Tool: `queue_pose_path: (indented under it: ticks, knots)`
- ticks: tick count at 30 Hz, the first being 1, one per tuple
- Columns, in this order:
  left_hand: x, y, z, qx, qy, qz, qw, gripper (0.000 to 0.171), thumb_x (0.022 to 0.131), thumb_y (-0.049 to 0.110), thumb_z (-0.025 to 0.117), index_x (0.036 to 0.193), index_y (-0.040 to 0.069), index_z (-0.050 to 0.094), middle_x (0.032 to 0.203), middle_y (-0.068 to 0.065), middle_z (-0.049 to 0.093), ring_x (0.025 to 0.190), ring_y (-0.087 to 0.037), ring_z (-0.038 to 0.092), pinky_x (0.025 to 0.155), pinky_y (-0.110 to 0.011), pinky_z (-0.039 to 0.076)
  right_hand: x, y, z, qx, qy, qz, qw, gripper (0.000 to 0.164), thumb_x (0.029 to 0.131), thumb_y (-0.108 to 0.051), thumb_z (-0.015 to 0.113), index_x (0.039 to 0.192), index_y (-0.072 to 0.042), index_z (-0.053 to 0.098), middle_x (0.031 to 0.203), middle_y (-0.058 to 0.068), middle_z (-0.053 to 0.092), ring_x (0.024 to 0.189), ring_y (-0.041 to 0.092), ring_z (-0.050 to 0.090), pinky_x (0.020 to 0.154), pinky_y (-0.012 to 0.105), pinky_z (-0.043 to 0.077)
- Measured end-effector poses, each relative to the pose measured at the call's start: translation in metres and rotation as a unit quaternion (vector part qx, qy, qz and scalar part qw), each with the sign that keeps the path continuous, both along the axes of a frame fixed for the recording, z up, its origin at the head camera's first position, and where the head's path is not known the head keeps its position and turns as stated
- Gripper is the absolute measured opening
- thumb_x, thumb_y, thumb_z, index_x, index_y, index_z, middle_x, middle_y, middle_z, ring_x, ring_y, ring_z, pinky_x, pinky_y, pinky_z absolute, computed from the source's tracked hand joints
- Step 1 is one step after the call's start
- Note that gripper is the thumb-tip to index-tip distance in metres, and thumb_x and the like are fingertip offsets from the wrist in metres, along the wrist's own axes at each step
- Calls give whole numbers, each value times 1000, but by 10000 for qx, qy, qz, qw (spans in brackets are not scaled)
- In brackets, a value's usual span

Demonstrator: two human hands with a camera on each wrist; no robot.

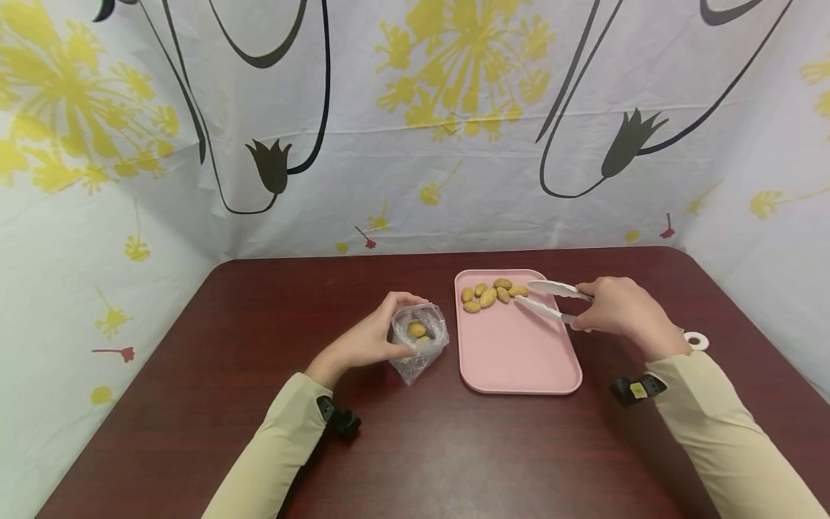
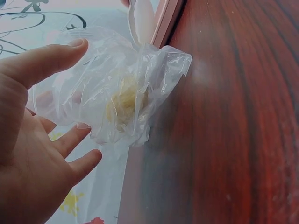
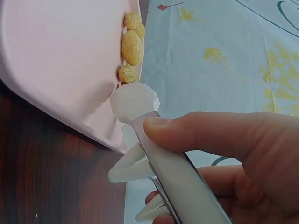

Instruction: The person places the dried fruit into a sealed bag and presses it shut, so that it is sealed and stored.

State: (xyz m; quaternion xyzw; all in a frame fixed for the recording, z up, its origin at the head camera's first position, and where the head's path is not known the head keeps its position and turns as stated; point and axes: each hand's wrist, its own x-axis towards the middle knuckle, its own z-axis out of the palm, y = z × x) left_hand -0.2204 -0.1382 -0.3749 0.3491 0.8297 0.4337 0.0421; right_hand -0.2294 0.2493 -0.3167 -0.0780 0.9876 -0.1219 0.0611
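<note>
My left hand (image 1: 371, 337) holds a clear plastic bag (image 1: 436, 333), thumb on the near side and fingers around the far side. Through the bag's open top show a few small yellow-brown oval pieces (image 1: 417, 329) with wrinkled skin. In my right hand (image 1: 619, 310) is a pair of white-tipped tongs (image 3: 180, 179), thumb pressing the upper arm. The tongs' tips are spread over the pink tray (image 1: 512, 353), right by the rightmost of several similar oval pieces (image 1: 488, 298) along its far side. In the left wrist view the bag's crumpled film blurs its contents.
The tray lies on a dark red-brown wooden table (image 1: 519, 447), just right of the bag. A white ring-shaped roll (image 1: 697, 341) shows beside my right wrist. Patterned white sheeting (image 1: 415, 180) hangs behind the table and along both sides.
</note>
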Motion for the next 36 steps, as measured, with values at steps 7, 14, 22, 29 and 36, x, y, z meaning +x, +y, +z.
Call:
queue_pose_path:
  ticks: [7, 14, 22, 29, 36]
  knots:
    - [-1, 0, 1, -26, -6, -4, 10000, 72, 75, 0, 76, 132, 6, 33, 141, -8, 46, 126, -22, 47, 106, -41, 37, -3, -4, 0, -16, 36, 229, 9997, 40, 67, -29, 76, 100, -8, 68, 69, -1, 61, 70, 22, 53, 58, 32, 39]
    - [1, 0, 3, -153, -57, 102, 9998, 74, 75, 1, 77, 133, 9, 32, 141, -4, 44, 124, -18, 47, 105, -38, 37, -2, -5, 1, -17, -32, 252, 9997, 43, 67, -29, 77, 103, -8, 69, 72, -1, 62, 71, 21, 53, 60, 32, 40]
    - [2, 0, 2, -171, -134, 117, 9997, 74, 75, 1, 77, 133, 10, 31, 142, -4, 43, 125, -19, 46, 105, -39, 37, 1, -4, 3, -65, -162, 269, 9995, 51, 70, -27, 77, 113, -3, 66, 66, -5, 64, 71, 21, 54, 60, 32, 40]
    - [4, 0, 3, -188, -140, 75, 9997, 75, 76, 3, 77, 133, 9, 30, 144, -6, 42, 126, -22, 45, 105, -41, 37, 5, -3, 0, -113, -199, 211, 9995, 43, 71, -26, 75, 108, -6, 68, 61, -8, 63, 69, 18, 52, 58, 30, 38]
    - [4, 2, 2, -166, -102, 60, 9998, 81, 73, 0, 79, 136, 3, 28, 146, -14, 40, 129, -29, 43, 107, -47, 34, 9, -2, 2, -145, -189, 176, 9996, 44, 71, -26, 75, 109, -7, 68, 60, -8, 64, 69, 17, 53, 58, 30, 38]
